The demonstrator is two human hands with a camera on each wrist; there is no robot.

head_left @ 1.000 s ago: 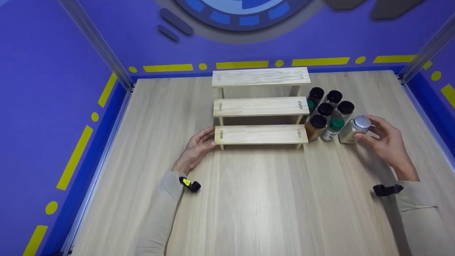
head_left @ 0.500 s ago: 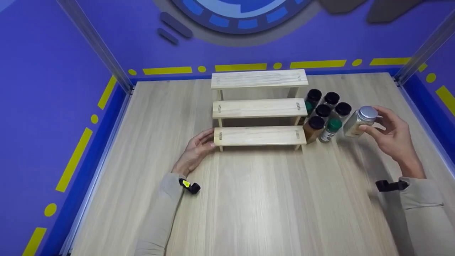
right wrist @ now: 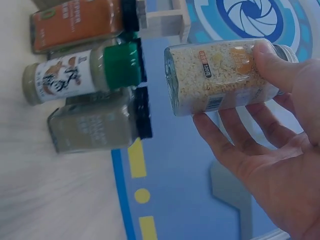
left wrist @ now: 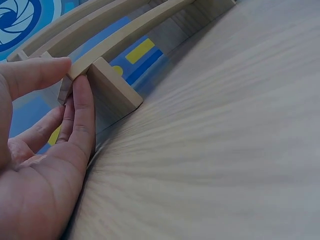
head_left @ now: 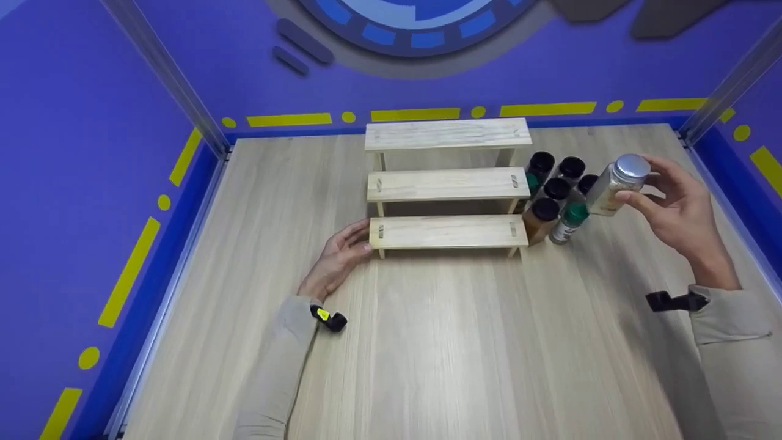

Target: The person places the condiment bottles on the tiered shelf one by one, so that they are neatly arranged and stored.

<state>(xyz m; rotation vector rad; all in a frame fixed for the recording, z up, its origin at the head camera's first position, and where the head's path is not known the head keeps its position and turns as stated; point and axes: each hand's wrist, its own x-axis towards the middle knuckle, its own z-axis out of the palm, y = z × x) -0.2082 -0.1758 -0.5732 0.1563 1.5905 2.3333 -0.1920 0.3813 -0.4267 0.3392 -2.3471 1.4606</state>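
Jar [head_left: 613, 190]: long axis near upright, cap [head_left: 633, 166] up, toward bench [head_left: 458, 342] right edge
Right hand [head_left: 687, 214]: pinching jar
Left hand [head_left: 335, 260]: pinching rack [head_left: 449, 232] front-left corner

Holds a glass jar of pale granules [right wrist: 220, 80] in the right hand [right wrist: 280, 165]. Shows, apart from it, a green-capped spice bottle [right wrist: 75, 75] between an orange jar [right wrist: 75, 25] and a greyish-brown jar [right wrist: 95, 127], both black-capped.

A three-step shelf [head_left: 449, 185] stands on the table [head_left: 427, 342] before the back wall [head_left: 427, 91]. The left hand [head_left: 336, 260] holds the front step's [head_left: 449, 232] left end. Spice jars [head_left: 540, 225] stand close by the shelf's right side. Right of those, the right hand [head_left: 684, 214] holds another jar [head_left: 608, 194] up.
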